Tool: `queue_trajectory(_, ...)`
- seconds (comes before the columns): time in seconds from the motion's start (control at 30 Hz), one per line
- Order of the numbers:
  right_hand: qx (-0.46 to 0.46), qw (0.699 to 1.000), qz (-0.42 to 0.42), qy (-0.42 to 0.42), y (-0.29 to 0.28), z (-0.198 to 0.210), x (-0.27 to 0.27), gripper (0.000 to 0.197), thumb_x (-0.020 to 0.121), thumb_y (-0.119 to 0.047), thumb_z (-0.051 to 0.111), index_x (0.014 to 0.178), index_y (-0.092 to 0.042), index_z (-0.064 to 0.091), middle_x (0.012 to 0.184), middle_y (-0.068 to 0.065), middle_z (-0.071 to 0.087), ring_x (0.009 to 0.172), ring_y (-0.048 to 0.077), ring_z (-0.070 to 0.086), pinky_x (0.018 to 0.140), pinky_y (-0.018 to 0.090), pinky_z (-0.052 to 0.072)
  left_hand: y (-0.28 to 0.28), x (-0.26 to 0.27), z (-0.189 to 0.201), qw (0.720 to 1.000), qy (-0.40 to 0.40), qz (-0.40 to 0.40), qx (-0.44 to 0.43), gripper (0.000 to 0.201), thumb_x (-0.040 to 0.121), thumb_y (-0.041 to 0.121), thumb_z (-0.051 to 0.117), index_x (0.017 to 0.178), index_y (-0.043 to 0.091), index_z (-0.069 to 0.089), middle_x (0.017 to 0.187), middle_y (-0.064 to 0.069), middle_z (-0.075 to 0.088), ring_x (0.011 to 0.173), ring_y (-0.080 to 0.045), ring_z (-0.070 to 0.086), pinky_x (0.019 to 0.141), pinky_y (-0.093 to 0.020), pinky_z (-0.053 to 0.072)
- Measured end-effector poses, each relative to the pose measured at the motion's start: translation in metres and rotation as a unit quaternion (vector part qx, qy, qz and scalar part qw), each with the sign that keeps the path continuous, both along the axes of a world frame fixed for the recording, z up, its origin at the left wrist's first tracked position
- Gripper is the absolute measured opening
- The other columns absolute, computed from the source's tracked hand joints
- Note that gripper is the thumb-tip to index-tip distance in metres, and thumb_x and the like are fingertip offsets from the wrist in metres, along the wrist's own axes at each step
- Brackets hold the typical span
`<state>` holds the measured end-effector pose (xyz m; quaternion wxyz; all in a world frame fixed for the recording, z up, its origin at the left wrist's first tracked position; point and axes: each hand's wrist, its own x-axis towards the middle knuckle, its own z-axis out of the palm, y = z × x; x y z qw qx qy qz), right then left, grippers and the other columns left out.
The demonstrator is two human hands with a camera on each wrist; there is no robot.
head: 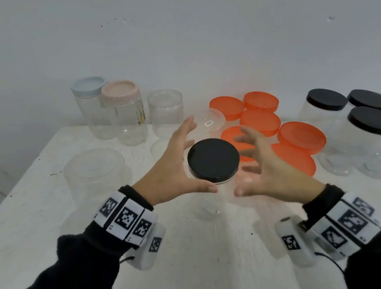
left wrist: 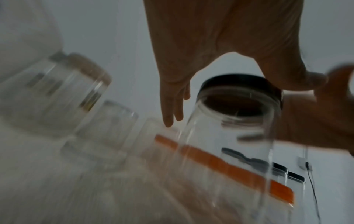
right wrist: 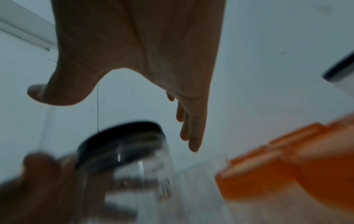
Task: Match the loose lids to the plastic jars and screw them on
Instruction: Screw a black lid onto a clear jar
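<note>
A clear plastic jar (head: 207, 205) with a black lid (head: 213, 159) on it stands on the white table (head: 200, 264) between my hands. My left hand (head: 179, 158) is at the lid's left, fingers straight and pointing away, thumb (head: 211, 188) by the lid's near rim. My right hand (head: 262, 161) hovers to the right with spread fingers, blurred and apart from the lid. The left wrist view shows the jar (left wrist: 229, 144), its black lid (left wrist: 239, 81) and my thumb (left wrist: 306, 80) at the rim. In the right wrist view the lid (right wrist: 122, 141) sits below my spread right hand (right wrist: 153, 60).
Several loose orange lids (head: 302, 137) lie right of centre. Jars with black lids (head: 373, 120) stand at far right. At the back left are a blue-lidded jar (head: 90, 87), a pink-lidded jar (head: 121, 93), an open clear jar (head: 166, 106) and a clear lid (head: 208, 119). A wide clear container (head: 95, 171) stands left.
</note>
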<state>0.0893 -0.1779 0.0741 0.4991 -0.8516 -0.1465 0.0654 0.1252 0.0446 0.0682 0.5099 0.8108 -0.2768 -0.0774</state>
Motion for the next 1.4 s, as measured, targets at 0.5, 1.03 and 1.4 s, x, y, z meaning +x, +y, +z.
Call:
queue_trajectory(0.5,-0.507,0.841,0.179,-0.062,0.061,0.088,0.027,0.091,0.074,-0.051,0.071,0.146,-0.036,0.016,0.138,-0.003,0.037,0.124,0.020,0.037,0.100,0.038,0.041,-0.017,-0.008,-0.037,0.990,0.075,0.054,-0.104,0.085,0.064,0.013,0.084,0.132,0.029,0.033,0.127,0.013,0.050,0.113,0.007,0.048,0.086,-0.011,0.044)
queue_trajectory(1.03,-0.535,0.809,0.237,-0.053,0.071,0.086,0.034,0.078,0.069,-0.036,0.078,0.132,-0.038,0.033,0.124,-0.002,0.034,0.106,0.024,0.048,0.085,0.038,0.051,-0.014,0.000,-0.046,0.993,0.089,0.040,-0.070,0.065,0.066,0.013,0.083,0.118,0.029,0.047,0.113,0.011,0.060,0.106,0.004,0.055,0.086,-0.008,0.043)
queue_trajectory(1.4,-0.505,0.821,0.255,-0.072,0.067,0.077,0.037,0.072,0.067,-0.028,0.078,0.125,-0.042,0.038,0.121,-0.005,0.032,0.107,0.021,0.038,0.084,0.044,0.050,-0.015,0.003,-0.049,0.990,0.102,0.025,-0.091,0.074,0.058,0.026,0.082,0.121,0.030,0.043,0.117,0.011,0.058,0.111,0.002,0.054,0.095,-0.018,0.044)
